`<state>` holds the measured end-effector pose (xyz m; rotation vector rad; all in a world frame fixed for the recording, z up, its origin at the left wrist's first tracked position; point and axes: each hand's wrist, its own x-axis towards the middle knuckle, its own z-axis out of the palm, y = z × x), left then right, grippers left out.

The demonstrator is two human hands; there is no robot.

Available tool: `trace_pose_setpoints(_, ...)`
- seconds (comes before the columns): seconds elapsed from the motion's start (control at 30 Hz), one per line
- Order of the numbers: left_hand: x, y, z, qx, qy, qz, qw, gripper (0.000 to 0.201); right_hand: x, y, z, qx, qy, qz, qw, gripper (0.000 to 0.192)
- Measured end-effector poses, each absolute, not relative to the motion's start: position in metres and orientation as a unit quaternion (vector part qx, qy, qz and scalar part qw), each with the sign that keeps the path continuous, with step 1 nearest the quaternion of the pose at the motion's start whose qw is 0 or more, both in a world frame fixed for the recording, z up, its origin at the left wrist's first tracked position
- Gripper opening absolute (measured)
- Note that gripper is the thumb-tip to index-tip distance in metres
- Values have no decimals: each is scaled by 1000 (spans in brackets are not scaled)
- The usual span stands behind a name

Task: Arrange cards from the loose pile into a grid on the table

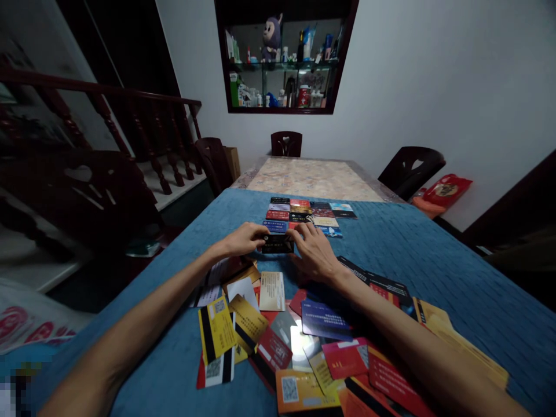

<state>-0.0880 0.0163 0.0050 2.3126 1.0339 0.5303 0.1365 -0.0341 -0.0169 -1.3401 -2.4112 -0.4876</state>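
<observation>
Head view: black card (278, 244) pinched between both hands' fingers (264, 234) (left, right).

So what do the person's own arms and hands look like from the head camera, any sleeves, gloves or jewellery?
Both forearms are bare right to the bottom edge of the picture, with no sleeve showing. The left hand and right hand wear no gloves. No watch, bracelet or ring shows, though the dim light could hide a thin ring.
</observation>
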Motion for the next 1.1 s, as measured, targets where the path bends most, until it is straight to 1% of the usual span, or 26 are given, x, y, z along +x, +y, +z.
trace_pose_setpoints(0.17, -89, 15, 6, 863, 388, 203, 253, 28, 136, -35, -14, -463, -855, -173, 157, 41)
trace_pose_setpoints(0.3, -90, 13, 7, 865, 395, 206, 229, 25, 136, -34, -14, -458, -861, -164, 150, 37)
trace_pose_setpoints(0.5, -89, 13, 3, 870, 398, 195, 216, 20, 135, -34, -9, -468, -859, -158, 133, 39)
trace_pose_setpoints(0.6, -87, 12, 1, 874, 394, 191, 210, 23, 138, -34, -6, -469, -862, -155, 114, 37)
trace_pose_setpoints(0.73, -81, 6, 0, 887, 372, 199, 188, 34, 151, -32, -3, -463, -870, -140, 98, 41)
trace_pose_setpoints(0.9, -72, 1, -7, 904, 339, 225, 130, 47, 172, -27, -4, -449, -878, -125, 110, 50)
trace_pose_setpoints(1.0, -68, 2, -9, 920, 309, 224, 91, 49, 182, -23, -1, -429, -888, -117, 119, 51)
trace_pose_setpoints(1.1, -64, 6, -5, 932, 287, 207, 74, 48, 190, -16, 2, -407, -897, -108, 137, 49)
